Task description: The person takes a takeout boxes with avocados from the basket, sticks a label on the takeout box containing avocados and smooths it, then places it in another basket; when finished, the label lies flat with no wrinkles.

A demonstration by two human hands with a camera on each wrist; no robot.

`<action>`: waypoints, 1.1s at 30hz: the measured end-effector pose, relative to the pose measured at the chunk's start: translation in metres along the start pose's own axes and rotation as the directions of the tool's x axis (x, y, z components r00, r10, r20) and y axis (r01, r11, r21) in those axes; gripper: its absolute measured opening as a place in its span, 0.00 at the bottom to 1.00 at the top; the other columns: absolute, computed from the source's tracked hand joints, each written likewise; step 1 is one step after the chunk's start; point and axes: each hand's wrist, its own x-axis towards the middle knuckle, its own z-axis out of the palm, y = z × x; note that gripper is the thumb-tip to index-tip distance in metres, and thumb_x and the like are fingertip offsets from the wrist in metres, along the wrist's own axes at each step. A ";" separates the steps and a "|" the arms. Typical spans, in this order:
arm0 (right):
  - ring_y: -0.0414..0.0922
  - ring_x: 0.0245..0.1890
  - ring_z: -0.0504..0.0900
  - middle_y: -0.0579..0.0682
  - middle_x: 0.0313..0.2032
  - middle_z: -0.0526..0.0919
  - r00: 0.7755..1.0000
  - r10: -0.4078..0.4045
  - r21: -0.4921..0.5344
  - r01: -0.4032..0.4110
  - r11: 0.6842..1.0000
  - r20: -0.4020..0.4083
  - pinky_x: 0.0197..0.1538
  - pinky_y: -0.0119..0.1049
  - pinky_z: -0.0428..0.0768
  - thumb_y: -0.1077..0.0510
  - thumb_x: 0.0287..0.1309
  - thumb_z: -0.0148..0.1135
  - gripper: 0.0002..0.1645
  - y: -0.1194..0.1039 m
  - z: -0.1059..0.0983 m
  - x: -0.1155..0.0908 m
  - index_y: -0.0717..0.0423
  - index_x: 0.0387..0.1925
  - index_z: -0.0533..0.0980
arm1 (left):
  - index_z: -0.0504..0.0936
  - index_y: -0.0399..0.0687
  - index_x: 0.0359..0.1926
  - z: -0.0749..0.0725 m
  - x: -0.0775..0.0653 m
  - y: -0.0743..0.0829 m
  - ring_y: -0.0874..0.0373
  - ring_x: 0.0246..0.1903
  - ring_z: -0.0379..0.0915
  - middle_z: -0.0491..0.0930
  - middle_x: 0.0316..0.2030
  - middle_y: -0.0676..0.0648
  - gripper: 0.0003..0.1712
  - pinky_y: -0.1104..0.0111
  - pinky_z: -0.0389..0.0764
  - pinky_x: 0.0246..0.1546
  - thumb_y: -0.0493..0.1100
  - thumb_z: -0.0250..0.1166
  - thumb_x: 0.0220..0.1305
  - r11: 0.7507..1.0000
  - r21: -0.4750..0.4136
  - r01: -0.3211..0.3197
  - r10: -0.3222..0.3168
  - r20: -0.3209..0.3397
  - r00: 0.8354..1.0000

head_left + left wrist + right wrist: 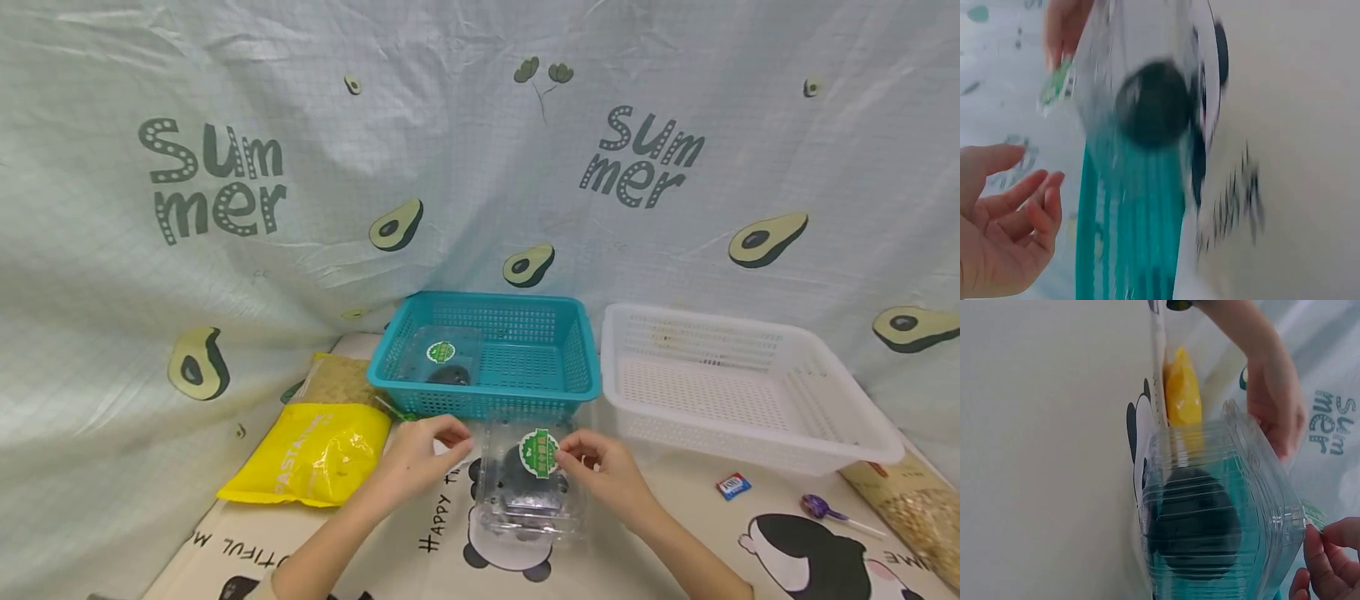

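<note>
A clear plastic clamshell box (498, 500) with a dark round thing (1200, 522) inside stands on the patterned cloth, in front of the teal basket. On its lid is a green-and-white sticker (538, 453). My right hand (609, 479) pinches that sticker's edge between thumb and fingertips; the left wrist view shows the sticker (1057, 87) at those fingers too. To the left of the box, my left hand (427, 450) is held apart from it, fingers loosely bent around nothing. What the dark thing is, I cannot tell.
Inside the teal basket (588, 367) lies another clear box (465, 337) with a similar sticker. A white basket (862, 392) stands to the right. Around them are a yellow bag (322, 454), a small red-and-blue packet (732, 486), a purple lollipop (816, 506) and a grain bag (911, 504).
</note>
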 end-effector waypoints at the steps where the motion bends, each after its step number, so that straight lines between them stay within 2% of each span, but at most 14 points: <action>1: 0.35 0.19 0.68 0.48 0.21 0.80 1.000 0.002 0.004 -0.002 1.000 0.007 0.21 0.27 0.68 0.56 0.51 0.62 0.04 -0.001 0.001 0.000 0.52 0.27 0.77 | 0.79 0.53 0.34 0.007 0.002 0.005 0.63 0.33 0.74 0.79 0.30 0.58 0.08 0.72 0.74 0.33 0.50 0.61 0.56 0.998 -0.055 -0.028 0.030 0.032 0.999; 3: 0.35 0.19 0.68 0.47 0.21 0.81 1.000 0.011 0.010 -0.011 1.000 0.023 0.21 0.27 0.67 0.55 0.51 0.61 0.04 -0.002 0.001 0.001 0.52 0.27 0.78 | 0.79 0.53 0.36 0.020 0.005 0.012 0.64 0.33 0.74 0.80 0.31 0.57 0.12 0.73 0.75 0.31 0.53 0.60 0.57 0.985 -0.163 -0.057 0.070 0.074 0.995; 6: 0.35 0.19 0.69 0.46 0.22 0.81 0.999 0.018 0.018 -0.019 1.000 0.037 0.23 0.28 0.68 0.54 0.51 0.61 0.05 -0.003 0.002 0.001 0.51 0.27 0.78 | 0.80 0.54 0.34 0.034 0.010 0.019 0.65 0.30 0.74 0.80 0.28 0.57 0.11 0.74 0.75 0.29 0.53 0.60 0.56 0.964 -0.261 -0.059 0.077 0.061 0.995; 11: 0.36 0.19 0.67 0.46 0.20 0.78 1.000 -0.006 -0.022 0.006 1.000 0.025 0.23 0.28 0.66 0.53 0.51 0.61 0.06 -0.002 0.003 0.004 0.50 0.24 0.78 | 0.81 0.53 0.28 0.040 0.017 0.023 0.64 0.22 0.70 0.78 0.22 0.57 0.06 0.74 0.73 0.21 0.49 0.63 0.53 0.958 -0.284 -0.039 0.041 0.000 0.999; 16: 0.38 0.24 0.67 0.38 0.19 0.74 0.999 -0.044 -0.171 0.039 0.985 -0.030 0.28 0.30 0.68 0.53 0.49 0.63 0.07 0.004 0.007 0.013 0.44 0.20 0.76 | 0.80 0.51 0.26 0.043 0.024 0.022 0.65 0.21 0.70 0.78 0.20 0.56 0.04 0.74 0.73 0.19 0.46 0.64 0.53 0.971 -0.236 -0.039 0.037 -0.011 0.999; 20: 0.39 0.29 0.69 0.33 0.20 0.74 0.991 -0.119 -0.282 0.099 0.954 -0.054 0.34 0.33 0.69 0.54 0.46 0.66 0.08 0.011 0.013 0.021 0.42 0.17 0.76 | 0.79 0.50 0.28 0.048 0.027 0.018 0.67 0.20 0.71 0.78 0.20 0.56 0.03 0.75 0.73 0.19 0.44 0.63 0.53 0.984 -0.177 -0.029 0.027 -0.018 0.999; 23: 0.39 0.29 0.68 0.32 0.20 0.74 0.981 -0.179 -0.336 0.145 0.931 -0.071 0.35 0.34 0.65 0.56 0.42 0.68 0.10 0.015 0.016 0.025 0.41 0.15 0.75 | 0.79 0.50 0.30 0.052 0.028 0.015 0.69 0.21 0.71 0.77 0.20 0.57 0.04 0.76 0.72 0.20 0.43 0.63 0.53 0.993 -0.116 -0.035 0.033 -0.024 0.999; 26: 0.38 0.29 0.66 0.33 0.20 0.72 0.976 -0.194 -0.368 0.147 0.918 -0.095 0.34 0.35 0.59 0.56 0.38 0.69 0.12 0.016 0.017 0.026 0.41 0.13 0.74 | 0.79 0.49 0.29 0.055 0.028 0.014 0.70 0.21 0.70 0.76 0.20 0.58 0.03 0.78 0.72 0.21 0.42 0.62 0.52 0.996 -0.053 -0.078 0.075 -0.048 0.996; 29: 0.39 0.30 0.65 0.35 0.21 0.73 0.979 -0.175 -0.393 0.122 0.911 -0.101 0.35 0.37 0.58 0.55 0.36 0.70 0.12 0.015 0.019 0.026 0.40 0.13 0.73 | 0.79 0.50 0.25 0.057 0.028 0.013 0.71 0.20 0.68 0.75 0.18 0.59 0.01 0.78 0.70 0.20 0.41 0.62 0.50 0.992 0.022 -0.122 0.124 -0.080 0.989; 33: 0.42 0.33 0.65 0.39 0.25 0.73 0.979 -0.174 -0.427 0.111 0.897 -0.111 0.36 0.41 0.58 0.53 0.34 0.71 0.11 0.016 0.020 0.028 0.43 0.17 0.74 | 0.80 0.53 0.22 0.059 0.031 0.012 0.70 0.18 0.65 0.74 0.16 0.61 0.02 0.79 0.66 0.20 0.40 0.62 0.47 0.971 0.156 -0.181 0.200 -0.120 0.972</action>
